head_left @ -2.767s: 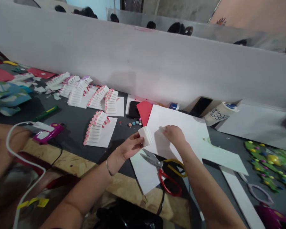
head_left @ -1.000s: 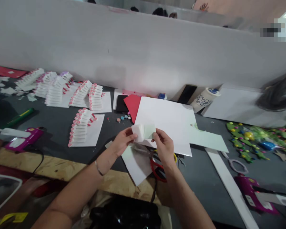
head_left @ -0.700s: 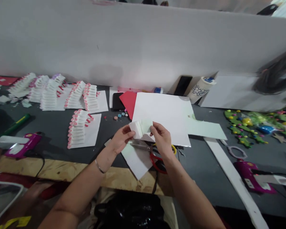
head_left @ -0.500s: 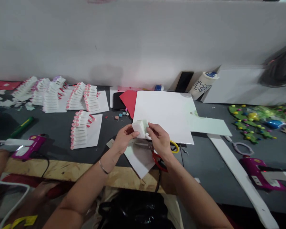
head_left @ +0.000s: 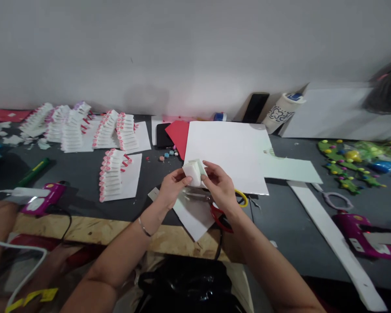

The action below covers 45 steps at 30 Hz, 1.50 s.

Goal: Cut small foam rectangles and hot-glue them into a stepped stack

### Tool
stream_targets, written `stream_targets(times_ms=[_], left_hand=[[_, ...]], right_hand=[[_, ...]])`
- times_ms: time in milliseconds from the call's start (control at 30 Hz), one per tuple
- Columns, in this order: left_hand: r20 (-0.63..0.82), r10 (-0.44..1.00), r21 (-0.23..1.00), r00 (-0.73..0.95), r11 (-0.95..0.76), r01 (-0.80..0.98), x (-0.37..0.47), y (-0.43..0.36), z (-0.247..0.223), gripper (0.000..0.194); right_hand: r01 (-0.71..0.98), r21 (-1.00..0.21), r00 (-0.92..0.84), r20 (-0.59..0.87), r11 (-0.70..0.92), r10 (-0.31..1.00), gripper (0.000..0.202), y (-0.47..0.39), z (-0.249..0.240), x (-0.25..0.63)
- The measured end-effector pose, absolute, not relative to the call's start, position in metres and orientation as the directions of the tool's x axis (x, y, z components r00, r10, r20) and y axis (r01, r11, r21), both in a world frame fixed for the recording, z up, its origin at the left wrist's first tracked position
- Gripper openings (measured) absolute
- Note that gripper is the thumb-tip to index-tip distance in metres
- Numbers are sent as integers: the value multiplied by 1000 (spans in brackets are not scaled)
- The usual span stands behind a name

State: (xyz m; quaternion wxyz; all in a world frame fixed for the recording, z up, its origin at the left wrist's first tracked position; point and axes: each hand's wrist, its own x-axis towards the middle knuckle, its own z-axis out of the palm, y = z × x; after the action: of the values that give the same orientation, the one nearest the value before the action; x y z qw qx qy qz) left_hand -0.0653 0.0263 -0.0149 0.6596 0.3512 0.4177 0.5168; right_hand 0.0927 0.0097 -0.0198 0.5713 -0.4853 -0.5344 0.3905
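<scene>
"Where's the small stack of white and pale-green paper squares [head_left: 193,173]?"

"Raised between two hands, at the near left corner of the large white rectangular sheet [head_left: 228,152]."

"And the fingers?"

"The left hand [head_left: 172,188] pinches the stack's left side, thumb in front. The right hand [head_left: 220,186] grips its right side, where the pieces part slightly."

"What's close by?"

"Scissors with one red and one yellow looped handle [head_left: 209,198] lie just in front of the sheet, partly hidden by the right hand. Their blades cross a smaller white paper [head_left: 195,217], whose corner reaches over the chipboard edge [head_left: 84,229]."

"And room sideways?"

"A flat red paper piece [head_left: 179,135] meets the sheet's left edge. Farther left, dark grey tabletop [head_left: 154,171] stretches toward a pink-tipped white paper fan [head_left: 112,174]. Rightward, a pale-green paper strip [head_left: 293,169] juts past the sheet's edge."
</scene>
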Motion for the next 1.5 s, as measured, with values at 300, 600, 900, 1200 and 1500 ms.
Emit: stream_targets(times_ms=[300, 600, 900, 1200, 1500], left_hand=[[-257, 957, 843, 135, 291, -453, -74, 34, -13, 48], [-242, 913, 895, 328, 341, -288, -80, 30, -4, 44], [-213, 939, 955, 271, 258, -144, -75, 27, -8, 55], [-83, 988, 984, 129, 102, -148, -68, 20, -9, 49], [18, 997, 999, 77, -14, -49, -64, 13, -15, 47]], right_hand=[[-43, -989, 254, 128, 143, 959, 19, 18, -12, 113], [234, -963, -22, 132, 134, 991, 24, 17, -4, 130], [191, -972, -6, 141, 140, 990, 28, 14, -1, 128], [201, -937, -91, 272, 285, 958, 28, 13, -2, 123], [324, -869, -162, 338, 373, 927, 29, 10, 1, 121]])
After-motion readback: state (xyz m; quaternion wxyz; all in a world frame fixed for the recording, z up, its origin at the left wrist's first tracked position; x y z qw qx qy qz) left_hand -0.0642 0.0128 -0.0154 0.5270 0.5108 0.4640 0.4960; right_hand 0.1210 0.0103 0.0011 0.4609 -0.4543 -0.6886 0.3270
